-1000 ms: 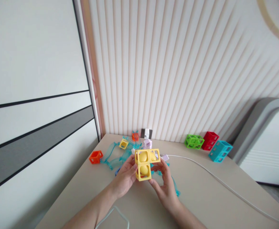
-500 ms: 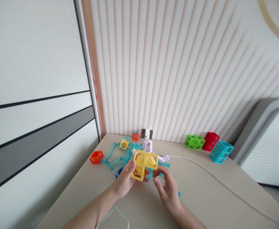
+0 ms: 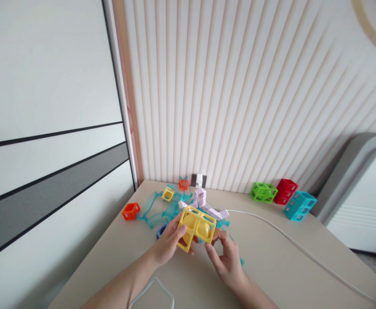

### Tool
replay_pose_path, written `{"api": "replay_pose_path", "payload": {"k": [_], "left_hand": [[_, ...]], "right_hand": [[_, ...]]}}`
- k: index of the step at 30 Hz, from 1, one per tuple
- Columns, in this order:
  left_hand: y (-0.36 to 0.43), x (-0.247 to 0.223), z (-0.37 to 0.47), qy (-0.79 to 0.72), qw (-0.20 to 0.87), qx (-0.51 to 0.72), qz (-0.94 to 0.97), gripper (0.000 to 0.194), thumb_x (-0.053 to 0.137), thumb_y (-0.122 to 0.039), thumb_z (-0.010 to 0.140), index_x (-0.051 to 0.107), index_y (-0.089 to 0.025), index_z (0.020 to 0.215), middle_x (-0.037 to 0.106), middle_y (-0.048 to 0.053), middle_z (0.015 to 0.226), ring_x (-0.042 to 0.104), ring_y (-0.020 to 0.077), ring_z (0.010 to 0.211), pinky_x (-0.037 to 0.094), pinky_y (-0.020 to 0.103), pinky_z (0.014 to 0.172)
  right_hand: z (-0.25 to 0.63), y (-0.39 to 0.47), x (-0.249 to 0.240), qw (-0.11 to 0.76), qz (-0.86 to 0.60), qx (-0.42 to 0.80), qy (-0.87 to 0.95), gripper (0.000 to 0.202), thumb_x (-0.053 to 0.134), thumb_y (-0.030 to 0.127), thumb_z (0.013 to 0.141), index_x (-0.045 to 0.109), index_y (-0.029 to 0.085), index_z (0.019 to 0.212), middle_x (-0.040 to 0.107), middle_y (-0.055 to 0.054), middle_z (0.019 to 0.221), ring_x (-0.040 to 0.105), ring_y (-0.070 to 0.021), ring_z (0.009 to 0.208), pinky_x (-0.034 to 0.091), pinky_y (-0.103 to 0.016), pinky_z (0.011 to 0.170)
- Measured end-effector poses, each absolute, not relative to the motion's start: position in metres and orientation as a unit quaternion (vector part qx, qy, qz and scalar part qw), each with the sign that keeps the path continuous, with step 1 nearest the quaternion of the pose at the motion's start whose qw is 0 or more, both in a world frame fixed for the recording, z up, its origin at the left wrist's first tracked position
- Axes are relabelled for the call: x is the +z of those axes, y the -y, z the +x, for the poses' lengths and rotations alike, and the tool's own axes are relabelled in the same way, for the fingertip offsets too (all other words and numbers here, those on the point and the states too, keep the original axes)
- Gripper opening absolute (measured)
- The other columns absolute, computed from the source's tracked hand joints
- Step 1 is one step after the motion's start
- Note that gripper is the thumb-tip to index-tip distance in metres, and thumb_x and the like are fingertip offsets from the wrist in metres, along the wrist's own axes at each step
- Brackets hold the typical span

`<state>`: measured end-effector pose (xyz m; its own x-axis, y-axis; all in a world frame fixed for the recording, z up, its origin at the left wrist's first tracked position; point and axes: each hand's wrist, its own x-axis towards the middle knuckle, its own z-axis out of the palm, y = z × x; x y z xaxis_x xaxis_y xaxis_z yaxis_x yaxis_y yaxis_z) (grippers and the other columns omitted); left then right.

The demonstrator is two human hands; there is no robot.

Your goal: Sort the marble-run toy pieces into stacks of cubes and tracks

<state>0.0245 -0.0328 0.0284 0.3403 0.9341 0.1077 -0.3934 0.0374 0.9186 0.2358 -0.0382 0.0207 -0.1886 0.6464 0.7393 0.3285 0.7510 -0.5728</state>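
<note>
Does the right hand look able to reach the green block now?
Probably yes: between the right hand and the green block, only the low white cable crosses the table; the left hand grips the yellow piece.

Likely a home room, ribbed wall panelling (image 3: pixel 188 94), wall socket (image 3: pixel 193 180), table (image 3: pixel 278 257), toy blocks (image 3: pixel 204 229)

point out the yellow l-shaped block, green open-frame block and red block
Yellow L-shaped block (image 3: pixel 196 223): head view, bar between its openings
Green open-frame block (image 3: pixel 264 192): head view, frame's middle
Red block (image 3: pixel 286 191): head view, visible side
</note>
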Motion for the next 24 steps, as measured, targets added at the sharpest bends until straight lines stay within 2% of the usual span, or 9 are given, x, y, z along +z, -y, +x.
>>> {"api": "replay_pose_path", "payload": {"k": [6,10,13,16,19,22,24], "left_hand": [[0.035,0.028,0.024,-0.254,0.649,0.531,0.483,0.055,0.068,-0.051,0.091,0.054,-0.027,0.139,0.072,0.009,0.111,0.071,0.0191,0.075,0.059,0.028,0.061],[0.038,0.035,0.021,-0.236,0.642,0.523,0.508,0.058,0.07,-0.051,0.09,0.054,-0.028,0.141,0.071,0.01,0.116,0.073,0.0212,0.082,0.059,0.028,0.066],[0.038,0.039,0.02,-0.23,0.614,0.518,0.55,0.059,0.071,-0.052,0.089,0.057,-0.025,0.14,0.071,0.01,0.115,0.072,0.025,0.095,0.058,0.029,0.078],[0.038,0.043,0.021,-0.229,0.582,0.512,0.589,0.063,0.072,-0.053,0.088,0.057,-0.023,0.142,0.071,0.012,0.117,0.067,0.0298,0.112,0.054,0.034,0.094],[0.035,0.051,0.015,-0.232,0.564,0.49,0.623,0.071,0.072,-0.056,0.086,0.054,-0.024,0.146,0.069,0.013,0.127,0.066,0.0303,0.114,0.052,0.038,0.099],[0.016,0.063,-0.004,-0.279,0.476,0.53,0.645,0.07,0.07,-0.061,0.086,0.059,-0.021,0.142,0.068,0.015,0.129,0.067,0.0301,0.11,0.052,0.038,0.098],[-0.008,0.07,-0.023,-0.379,0.332,0.566,0.652,0.055,0.057,-0.058,0.094,0.066,-0.019,0.131,0.073,0.014,0.119,0.069,0.0279,0.106,0.052,0.037,0.098]], "right_hand": [[0.237,0.033,0.012,0.567,-0.334,0.136,0.74,0.015,0.062,0.037,0.096,0.06,0.024,0.104,0.066,-0.003,0.081,0.065,-0.0186,0.072,0.056,-0.028,0.066],[0.239,0.03,0.013,0.563,-0.311,0.141,0.752,0.02,0.06,0.043,0.098,0.06,0.024,0.106,0.069,-0.005,0.088,0.067,-0.0208,0.076,0.057,-0.029,0.066],[0.241,0.032,0.017,0.569,-0.29,0.143,0.756,0.03,0.057,0.05,0.098,0.058,0.024,0.114,0.07,-0.008,0.098,0.069,-0.0242,0.087,0.058,-0.032,0.072],[0.242,0.035,0.017,0.579,-0.286,0.136,0.751,0.025,0.058,0.042,0.098,0.058,0.024,0.116,0.071,-0.009,0.102,0.07,-0.0248,0.091,0.059,-0.034,0.078],[0.241,0.037,0.011,0.601,-0.292,0.137,0.731,0.019,0.059,0.037,0.097,0.06,0.024,0.112,0.071,-0.01,0.101,0.07,-0.0256,0.092,0.059,-0.037,0.083],[0.237,0.037,0.005,0.639,-0.308,0.169,0.685,0.02,0.055,0.038,0.1,0.059,0.026,0.115,0.069,-0.011,0.102,0.069,-0.0262,0.095,0.059,-0.039,0.084],[0.235,0.036,0.002,0.657,-0.316,0.188,0.658,0.019,0.052,0.038,0.101,0.058,0.026,0.115,0.068,-0.01,0.101,0.069,-0.0256,0.094,0.059,-0.038,0.082]]}}
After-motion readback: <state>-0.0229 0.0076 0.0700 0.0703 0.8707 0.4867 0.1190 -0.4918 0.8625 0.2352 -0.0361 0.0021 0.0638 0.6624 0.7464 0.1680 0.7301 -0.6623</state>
